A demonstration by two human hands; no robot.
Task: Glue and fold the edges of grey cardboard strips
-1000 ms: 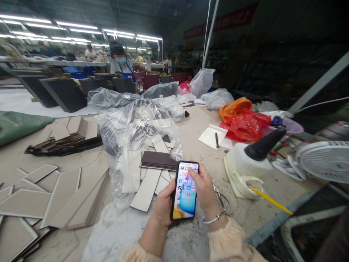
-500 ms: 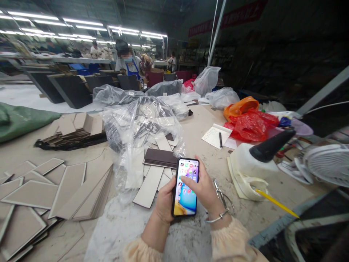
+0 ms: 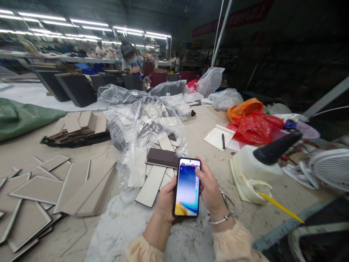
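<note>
A smartphone (image 3: 187, 193) with a lit blue and yellow screen stands upright between my hands. My left hand (image 3: 167, 200) grips its left edge, fingers wrapped behind it. On the right edge, my right hand (image 3: 209, 187) holds the phone too, its thumb over the upper right of the screen. Just beyond the phone lie a stack of dark brown strips (image 3: 162, 157) and a pale strip (image 3: 150, 185), beside a clear plastic bag (image 3: 131, 123) full of pieces. Scissors (image 3: 228, 203) are partly hidden behind my right wrist.
Beige panels (image 3: 38, 189) spread over the left of the table (image 3: 201, 127). To the right are a notepad (image 3: 215, 137) with a pen, a red bag (image 3: 255, 127), a white jug (image 3: 261, 163) and a fan (image 3: 332, 167). A masked person (image 3: 132, 62) works beyond dark bins.
My right thumb has moved from the middle of the screen to its upper right. Most app icons have gone from the middle of the screen. The view has shifted slightly left.
</note>
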